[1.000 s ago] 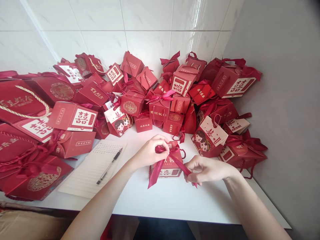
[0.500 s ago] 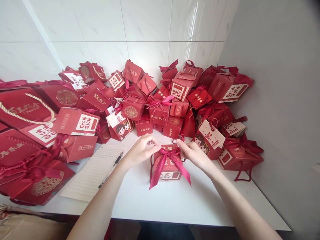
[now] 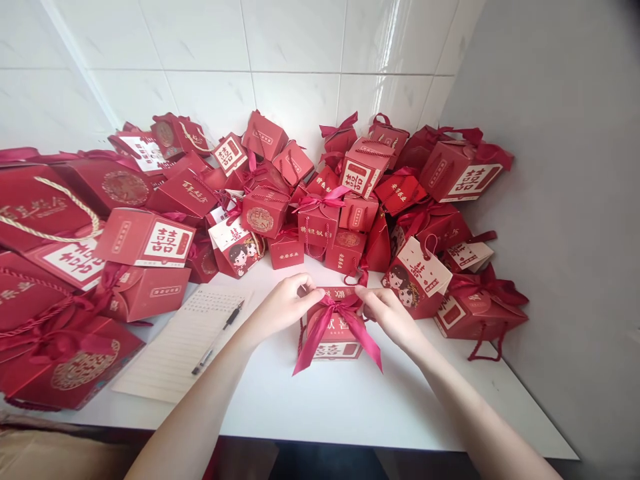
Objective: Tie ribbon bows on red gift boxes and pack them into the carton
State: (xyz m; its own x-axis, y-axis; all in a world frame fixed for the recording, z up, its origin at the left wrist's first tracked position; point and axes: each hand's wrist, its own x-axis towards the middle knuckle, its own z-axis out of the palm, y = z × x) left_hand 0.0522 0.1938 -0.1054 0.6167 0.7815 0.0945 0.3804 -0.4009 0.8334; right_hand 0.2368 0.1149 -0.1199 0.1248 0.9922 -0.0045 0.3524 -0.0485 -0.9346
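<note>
A small red gift box (image 3: 332, 333) with gold and white lettering stands on the white table in front of me. Across its top lies a crimson ribbon (image 3: 355, 327) tied in a bow, its two tails hanging down the near side. At the bow's left, my left hand (image 3: 295, 301) pinches a loop between thumb and finger. On the other side my right hand (image 3: 383, 308) grips the right loop, its fingers curled. The hands partly cover both loops. Twisted cord handles show at the box's sides.
Many red gift boxes (image 3: 265, 210) are heaped along the tiled wall and at both sides. A lined notepad (image 3: 175, 347) with handwriting lies left of my box, a pen (image 3: 219, 337) on it. The white table (image 3: 400, 413) ends at a grey wall on the right.
The bow's left tail has shifted slightly outward to the left. Both hands stay at the bow, with the right thumb now lying closer to it. The view has shifted a little.
</note>
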